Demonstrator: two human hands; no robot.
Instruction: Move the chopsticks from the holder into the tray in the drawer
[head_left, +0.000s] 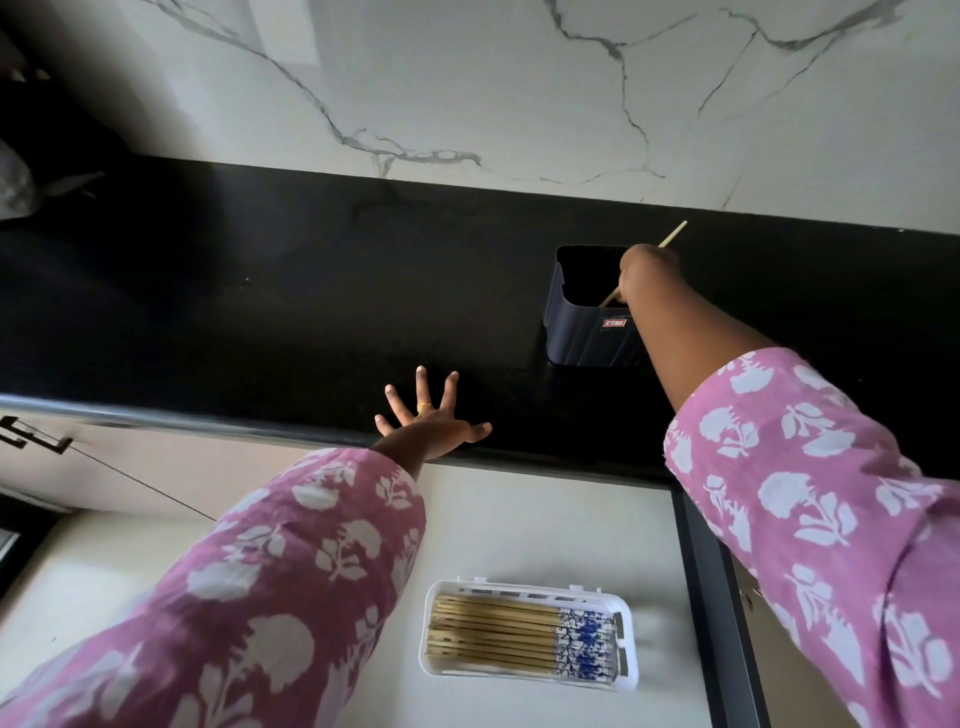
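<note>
Chopstick (673, 232) gripped by right hand (647, 273) over holder (584, 332) rim; left hand (434, 415) splayed flat on counter (260, 291) edge.

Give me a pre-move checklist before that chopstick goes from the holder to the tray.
1. Right hand grip closed on chopstick: ok.
2. Chopstick clear of holder: not ok, lower end still inside.
3. More chopsticks left in holder: cannot tell, interior dark.
4. Drawer open, tray exposed: ok.
5. Room in tray: cannot tell, a row already fills it.
6. Left hand out of the path, spread on countertop: ok.
</note>
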